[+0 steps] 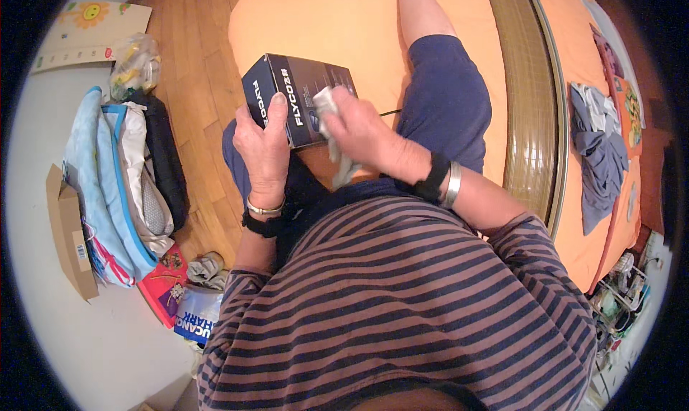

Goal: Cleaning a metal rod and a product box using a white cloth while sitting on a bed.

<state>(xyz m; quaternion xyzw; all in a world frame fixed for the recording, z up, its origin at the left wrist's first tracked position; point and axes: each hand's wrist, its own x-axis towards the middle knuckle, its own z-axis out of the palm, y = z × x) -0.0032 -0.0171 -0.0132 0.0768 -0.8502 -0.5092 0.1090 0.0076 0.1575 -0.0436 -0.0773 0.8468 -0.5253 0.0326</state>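
A dark cardboard box [298, 99] with pale lettering is tilted over my lap, at the edge of the orange-covered bed. My left hand [262, 145] grips its near left side, the thumb lying up against the face. Bunched in my right hand [362, 134] is a whitish-grey cloth [324, 108], which lies against the box's right-hand face, with a loose end hanging down toward my lap. The right fingers are slightly blurred, and part of the cloth is hidden under them.
The orange bed sheet [308, 23] spreads beyond the box, crossed at right by a shiny brown strip [527, 81]. Grey-blue clothing [599, 149] lies farther right. To the left are wooden flooring [194, 66], a light blue blanket [93, 152] and an open cardboard carton [70, 231].
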